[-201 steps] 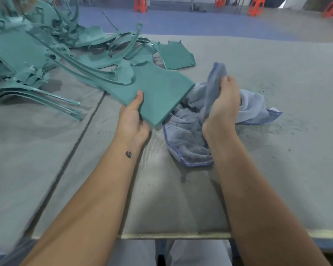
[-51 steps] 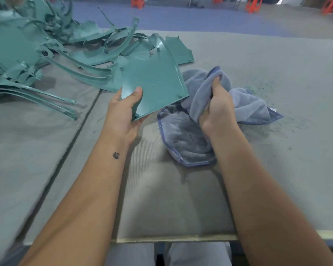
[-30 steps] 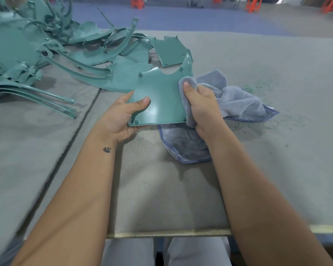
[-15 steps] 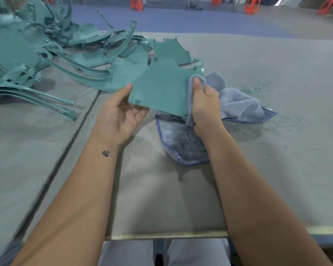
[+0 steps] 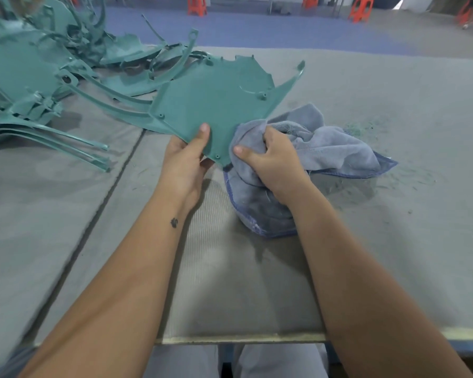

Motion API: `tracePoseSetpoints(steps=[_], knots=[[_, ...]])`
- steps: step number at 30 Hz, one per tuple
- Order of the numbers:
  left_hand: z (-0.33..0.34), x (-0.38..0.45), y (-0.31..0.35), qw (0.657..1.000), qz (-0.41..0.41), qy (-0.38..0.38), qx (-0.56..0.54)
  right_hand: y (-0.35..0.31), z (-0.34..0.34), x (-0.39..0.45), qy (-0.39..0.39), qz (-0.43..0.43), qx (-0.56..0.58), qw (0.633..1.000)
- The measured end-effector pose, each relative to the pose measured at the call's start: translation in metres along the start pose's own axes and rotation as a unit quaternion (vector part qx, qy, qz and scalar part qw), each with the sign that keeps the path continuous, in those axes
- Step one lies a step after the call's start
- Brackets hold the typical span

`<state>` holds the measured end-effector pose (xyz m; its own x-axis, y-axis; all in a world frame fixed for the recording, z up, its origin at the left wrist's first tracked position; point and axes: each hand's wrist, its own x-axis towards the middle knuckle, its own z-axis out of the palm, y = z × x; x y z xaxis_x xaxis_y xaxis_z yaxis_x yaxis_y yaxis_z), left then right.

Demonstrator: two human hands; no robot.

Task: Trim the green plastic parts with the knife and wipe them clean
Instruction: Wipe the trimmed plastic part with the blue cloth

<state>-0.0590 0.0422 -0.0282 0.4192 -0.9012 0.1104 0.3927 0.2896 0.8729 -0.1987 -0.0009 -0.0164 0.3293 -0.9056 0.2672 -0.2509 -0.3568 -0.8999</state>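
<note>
Left hand (image 5: 185, 156): thumb laid on the upper face of a flat green panel (image 5: 216, 105), remaining fingers hidden beneath it, so the near edge of the panel is pinched between thumb and fingers. Panel held up off the table, tilted, its near corner pointing down toward the gap between the two hands. Small round bosses show along its edges; a thin curved prong rises from its far right corner.

Right hand (image 5: 271, 159): fingers curled into a bunched grey-blue cloth (image 5: 328, 148), thumb lying across the front of the wad. The gripped wad touches the panel's near right edge. Rest of the cloth trails onto the table to the right and toward the near side, a darker blue hem visible along its border.

Small dark mark on the inner left wrist.

Table (image 5: 393, 227): grey, felt-like covering, with a dark seam running diagonally on the left. Fine green shavings (image 5: 366, 126) scattered on the surface just beyond and to the right of the cloth.

Far left: loose heap of green plastic parts (image 5: 38, 77), flat plates and long curved strips overlapping; several curved strips (image 5: 52, 143) stick out toward the near side. Not in any bin or tray; lying straight on the table. The held panel overlaps the heap's right edge in view; cannot tell whether it touches.

Background: blue floor, several orange stools (image 5: 361, 8). Pale trousers (image 5: 230, 361) visible below the table's near edge.
</note>
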Motion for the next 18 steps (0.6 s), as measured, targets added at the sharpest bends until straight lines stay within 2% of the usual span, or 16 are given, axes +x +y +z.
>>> tracePoseSetpoints(steps=[2,7,11,18], knots=[[-0.001,0.001,0.001,1.0,0.003,-0.011,0.006,-0.003,0.002,-0.002,0.022,-0.007,-0.005,1.0],[-0.001,-0.001,0.003,0.999,-0.001,-0.023,0.043,0.0,0.004,0.003,0.085,0.013,0.069,0.994],[-0.006,-0.004,0.005,0.993,-0.02,-0.048,0.103,0.009,-0.005,0.018,0.163,0.106,0.222,0.955],[-0.013,-0.005,0.009,0.985,-0.071,-0.116,0.106,0.014,-0.019,0.026,0.226,0.189,0.326,0.898]])
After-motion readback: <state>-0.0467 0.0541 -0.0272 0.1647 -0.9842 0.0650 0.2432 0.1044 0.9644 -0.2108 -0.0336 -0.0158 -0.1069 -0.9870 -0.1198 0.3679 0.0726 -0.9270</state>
